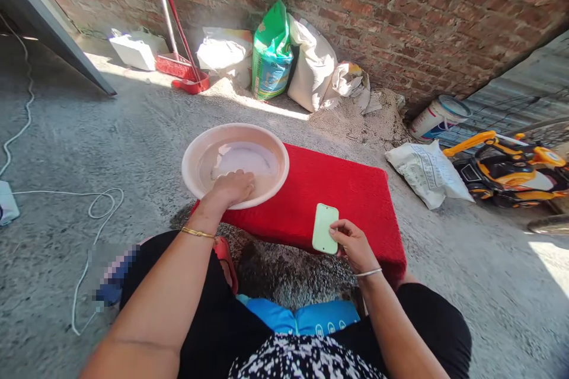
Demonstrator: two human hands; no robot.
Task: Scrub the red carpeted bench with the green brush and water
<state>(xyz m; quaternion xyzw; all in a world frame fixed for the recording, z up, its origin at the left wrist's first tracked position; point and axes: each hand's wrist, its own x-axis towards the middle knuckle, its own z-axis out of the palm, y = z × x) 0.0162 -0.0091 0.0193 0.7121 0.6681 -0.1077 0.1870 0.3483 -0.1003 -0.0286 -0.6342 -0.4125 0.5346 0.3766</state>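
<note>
My left hand point(237, 185) dips into the water of a pale pink basin point(190, 160), near its front rim. Its fingers are curled, and their tips are hidden, so I cannot make out what they hold. Over the front part of a red cloth-covered stool or low table point(347, 183), my right hand point(351, 238) pinches a flat, pale green rectangular piece point(325, 226) by its right edge. The piece has rounded corners and a small dark hole at the top and bottom. The basin rests on the left end of the red cover.
Sacks, among them a green bag point(272, 53), lean on the brick wall beside a red broom and dustpan point(195, 83). At right lie a white sack point(429, 172) and a yellow-black toy vehicle point(511, 169). A white cable point(104, 219) loops across the floor at left.
</note>
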